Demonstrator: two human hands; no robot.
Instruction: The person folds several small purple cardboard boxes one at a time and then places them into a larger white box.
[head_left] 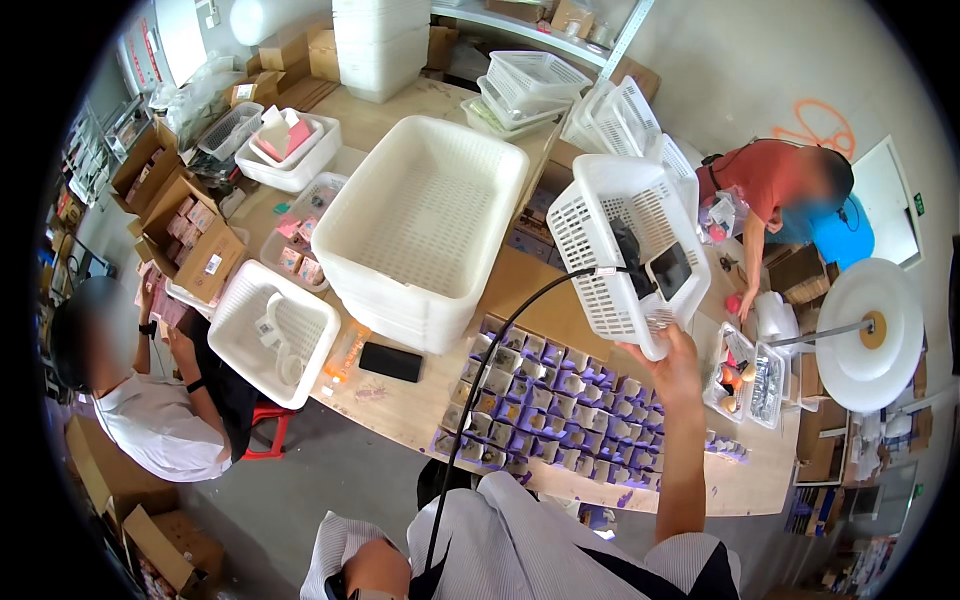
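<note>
My right hand (675, 362) reaches forward with its fingers closed on the near rim of a white perforated basket (583, 232). The basket is tilted and holds a dark box-shaped device (669, 270) and some black items. A black cable (497, 345) runs from the basket back toward my body. Below the basket lies a large grid of purple-and-grey paper cells (570, 415). Of my left arm only a part near the lower edge shows; the hand is out of view.
A stack of deep white bins (420, 300) stands mid-table, beside a black phone (390, 362) and a smaller white bin (318, 325). One person (165, 415) sits at left. Another (745, 190) leans in at right, near a round white lamp (868, 320).
</note>
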